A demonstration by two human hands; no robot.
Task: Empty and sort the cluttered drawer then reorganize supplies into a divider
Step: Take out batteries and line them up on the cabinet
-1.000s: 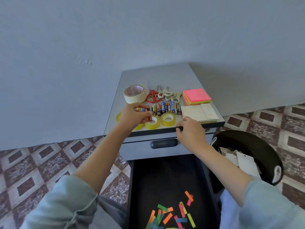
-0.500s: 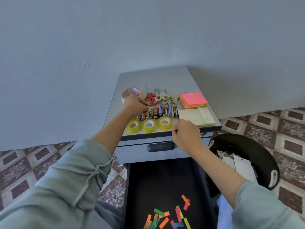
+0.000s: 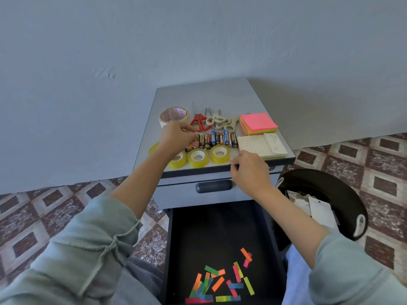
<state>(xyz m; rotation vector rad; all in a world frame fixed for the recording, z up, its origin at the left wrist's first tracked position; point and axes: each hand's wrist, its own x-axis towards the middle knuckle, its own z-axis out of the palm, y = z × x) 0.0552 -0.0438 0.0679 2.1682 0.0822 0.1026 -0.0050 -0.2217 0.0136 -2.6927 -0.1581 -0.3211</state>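
Black drawer (image 3: pixel 220 227), the lower one of the cabinet, is pulled fully out and almost empty. Only loose coloured sticky flags (image 3: pixel 220 282) lie scattered near its front end. Everything else seems to be out and sorted on the grey cabinet top (image 3: pixel 209 93).

The groups run in rows:
- Yellow tape rolls (image 3: pixel 198 157) sit along the front edge.
- Batteries (image 3: pixel 218 138) stand side by side just behind the rolls.
- Behind the batteries are a masking tape roll (image 3: pixel 174 114) toward the left edge, then red-handled scissors (image 3: pixel 199 122) and cream-handled scissors (image 3: pixel 222 123).
- A neon sticky-note stack (image 3: pixel 257 123) lies at the right edge, with pale notepads (image 3: pixel 262 146) at the front right corner.

Left hand (image 3: pixel 176 135) is at the left end of the battery row. Its fingertips are pinched on the end battery (image 3: pixel 194 142), apparently lining it up.

Right hand (image 3: pixel 248 170) is at the front edge, just beside the rightmost yellow roll. Its fingers are curled, and I cannot tell if it holds anything.

Black bin (image 3: pixel 319 183) stands on the tiled floor right of the cabinet, with white paper cards (image 3: pixel 317 210) inside. The top drawer handle (image 3: pixel 213 186) shows that drawer closed.

Judgement on progress:
- Emptying is nearly done, with the flags left.
- Sorting is mostly done.
- No divider is in view, so reorganizing has not started.
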